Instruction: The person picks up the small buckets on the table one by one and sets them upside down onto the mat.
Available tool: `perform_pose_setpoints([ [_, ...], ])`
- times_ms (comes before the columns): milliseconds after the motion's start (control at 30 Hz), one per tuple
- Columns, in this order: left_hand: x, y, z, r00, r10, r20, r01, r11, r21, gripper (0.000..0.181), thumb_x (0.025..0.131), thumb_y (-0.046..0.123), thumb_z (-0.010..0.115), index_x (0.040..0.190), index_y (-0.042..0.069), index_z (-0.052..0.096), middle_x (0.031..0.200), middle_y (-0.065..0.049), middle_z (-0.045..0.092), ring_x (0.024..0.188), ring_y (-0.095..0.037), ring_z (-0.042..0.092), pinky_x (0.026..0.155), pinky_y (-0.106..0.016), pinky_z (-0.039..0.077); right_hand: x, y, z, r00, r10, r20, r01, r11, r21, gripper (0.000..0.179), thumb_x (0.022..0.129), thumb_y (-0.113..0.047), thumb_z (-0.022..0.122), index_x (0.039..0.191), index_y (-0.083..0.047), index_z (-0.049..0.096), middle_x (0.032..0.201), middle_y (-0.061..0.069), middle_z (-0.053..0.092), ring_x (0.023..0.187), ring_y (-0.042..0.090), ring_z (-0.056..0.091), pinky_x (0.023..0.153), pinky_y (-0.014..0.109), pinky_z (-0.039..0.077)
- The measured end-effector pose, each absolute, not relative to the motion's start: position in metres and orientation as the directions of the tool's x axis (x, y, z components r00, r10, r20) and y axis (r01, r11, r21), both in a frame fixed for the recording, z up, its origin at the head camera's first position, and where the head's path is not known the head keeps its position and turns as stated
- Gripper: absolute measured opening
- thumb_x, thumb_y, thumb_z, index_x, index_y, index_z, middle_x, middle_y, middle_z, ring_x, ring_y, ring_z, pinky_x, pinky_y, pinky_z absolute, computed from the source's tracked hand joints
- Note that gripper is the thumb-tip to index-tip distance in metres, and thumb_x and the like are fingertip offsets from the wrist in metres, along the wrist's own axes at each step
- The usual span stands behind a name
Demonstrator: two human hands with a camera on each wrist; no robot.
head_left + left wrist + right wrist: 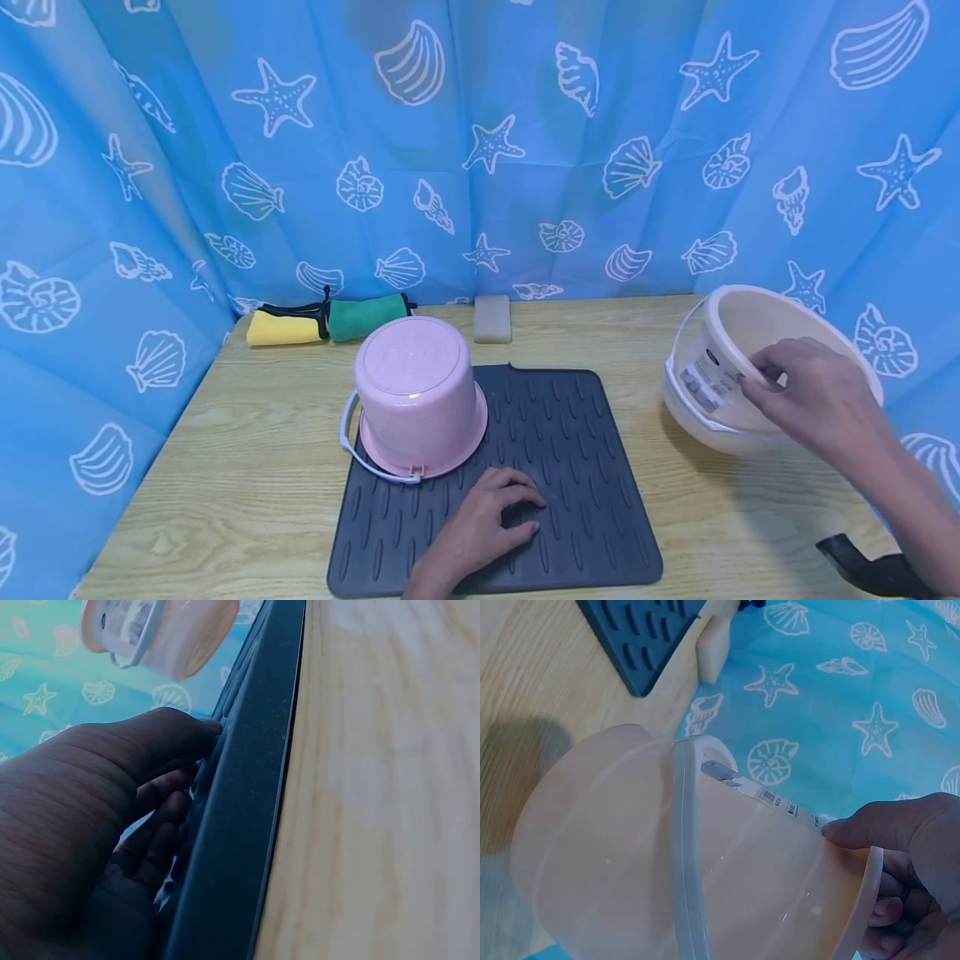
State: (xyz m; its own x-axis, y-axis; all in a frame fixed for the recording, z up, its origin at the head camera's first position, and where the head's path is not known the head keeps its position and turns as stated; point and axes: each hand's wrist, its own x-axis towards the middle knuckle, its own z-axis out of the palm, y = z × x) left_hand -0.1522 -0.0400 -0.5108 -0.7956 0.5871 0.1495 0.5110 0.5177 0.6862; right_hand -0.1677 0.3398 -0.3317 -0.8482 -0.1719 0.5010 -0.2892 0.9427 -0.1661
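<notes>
My right hand [817,400] pinches the rim of a cream-white bucket [738,425] at the right of the table. In the right wrist view the thumb lies on the outside of this bucket [630,847] and the fingers are inside the rim. The bucket is tilted, with its shadow on the table beside it. A pink bucket [416,392] stands upside down on a dark ridged mat [570,467], its white handle [375,471] resting against the mat. My left hand [487,521] rests on the mat before the pink bucket, fingers loosely bent and holding nothing.
At the back left lie a rolled yellow cloth [285,328] and a green one [367,317] with black bands. A pale block-shaped sponge [492,319] sits behind the mat. A black curved object [870,571] shows at the lower right. Blue seashell curtains [525,108] enclose the wooden table [217,492].
</notes>
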Motion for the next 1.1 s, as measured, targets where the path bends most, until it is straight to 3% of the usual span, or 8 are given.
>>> perform_pose_setpoints([
  [233, -0.153, -0.041, -0.513, -0.789, 0.593, 0.16, 0.523, 0.512, 0.682, 0.02, 0.09, 0.026, 0.076, 0.11, 0.027, 0.074, 0.12, 0.017, 0.058, 0.114, -0.006, 0.049, 0.1, -0.031, 0.046, -0.171, 0.325, -0.334, -0.816, -0.216, 0.536, -0.352, 0.921, -0.165, 0.015, 0.069, -0.006, 0.082, 0.081, -0.003, 0.072, 0.073, 0.002, 0.064, 0.067, 0.021, 0.055, 0.054, 0.032, 0.042],
  [667, -0.153, -0.041, -0.513, -0.78, 0.6, 0.176, 0.539, 0.503, 0.676, 0.02, 0.09, 0.025, 0.076, 0.11, 0.026, 0.074, 0.121, 0.016, 0.058, 0.114, -0.005, 0.049, 0.1, -0.03, 0.046, -0.176, 0.299, -0.336, -0.782, -0.23, 0.579, -0.394, 0.902, -0.173, 0.013, 0.07, -0.006, 0.083, 0.08, -0.005, 0.075, 0.071, -0.003, 0.063, 0.062, 0.012, 0.048, 0.048, 0.028, 0.037],
  [1100, -0.153, -0.042, -0.513, -0.784, 0.598, 0.166, 0.532, 0.509, 0.677, 0.02, 0.09, 0.026, 0.076, 0.11, 0.027, 0.074, 0.121, 0.017, 0.058, 0.113, -0.005, 0.048, 0.1, -0.029, 0.045, -0.178, 0.282, -0.339, -0.78, -0.166, 0.603, -0.399, 0.875, -0.274, 0.014, 0.073, -0.009, 0.084, 0.085, -0.006, 0.077, 0.077, 0.002, 0.069, 0.062, 0.009, 0.048, 0.049, 0.018, 0.035],
])
